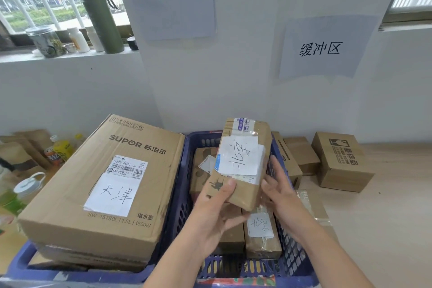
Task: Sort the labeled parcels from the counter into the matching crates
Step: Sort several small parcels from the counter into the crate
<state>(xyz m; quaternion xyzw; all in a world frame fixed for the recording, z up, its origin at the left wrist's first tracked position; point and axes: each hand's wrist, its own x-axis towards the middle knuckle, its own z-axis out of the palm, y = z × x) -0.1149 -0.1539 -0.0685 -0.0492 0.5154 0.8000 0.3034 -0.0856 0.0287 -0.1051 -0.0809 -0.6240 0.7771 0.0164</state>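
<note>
A brown taped parcel (243,161) with a white handwritten label hangs over the blue crate (287,250) in the middle. My left hand (215,208) grips its near end, thumb on top. My right hand (278,189) touches the parcel's right side with straight fingers. Inside this crate lie other brown parcels, one (260,231) with the same handwritten label. A second blue crate (21,262) at the left holds a large SUPOR carton (100,184) with a different handwritten label.
Three small cardboard boxes (339,161) stand on the wooden counter (383,229) at the right, by the wall. Bottles and paper bags (58,149) crowd the left. A sign (319,49) hangs on the wall. A windowsill with a green flask (100,14) is upper left.
</note>
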